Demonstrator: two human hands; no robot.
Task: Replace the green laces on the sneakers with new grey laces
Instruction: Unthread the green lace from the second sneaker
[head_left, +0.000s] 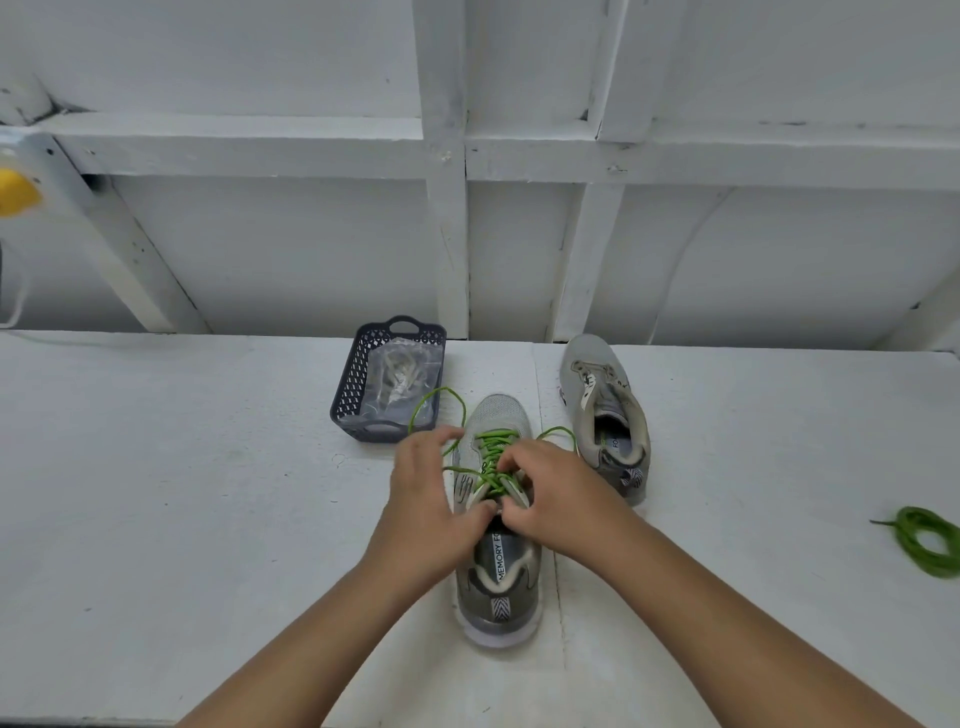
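Pinching green lace (493, 457) at top eyelets, both hands, left (436, 499) and right (550, 493), straddle sneaker (498, 519), toe pointing away.

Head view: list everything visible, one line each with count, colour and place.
near sneaker: 1, grey, table centre, green lace threaded
far sneaker: 1, grey, back right, unlaced
loose lace coil: 1, green, table's right edge
basket: 1, dark grey, back centre, beside near sneaker's toe
clear packet: 1, inside basket, contents unclear
table: 1, white
yellow object: 1, far left, unidentifiable
left hand: on near sneaker, pinching its lace
right hand: pinching lace at its tongue
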